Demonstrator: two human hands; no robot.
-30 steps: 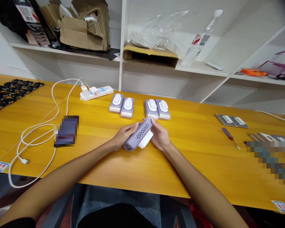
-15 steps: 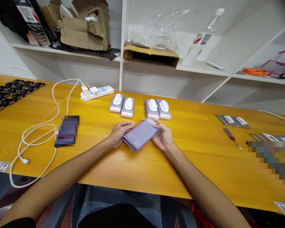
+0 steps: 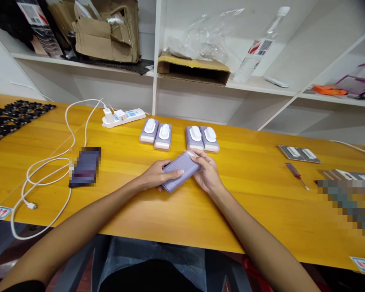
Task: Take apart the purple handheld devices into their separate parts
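Observation:
Between both hands I hold a purple box-shaped device, tilted above the table, its ribbed face up and a pale band at its far end. My left hand wraps its near left end, the thumb lying across the ribs. My right hand grips the far right end, fingers by the pale band. Just beyond stand two pairs of similar purple devices, a left pair and a right pair, each topped with a white oval piece.
Left lie a blurred-out phone, a looped white cable, a power strip and black parts. A screwdriver and a plate with white pieces are right. Shelves behind hold cardboard boxes and a bottle.
The purple device has been turned over on its long axis, so a ribbed face shows instead of the smoother one with an oval mark. My left thumb has moved onto its top.

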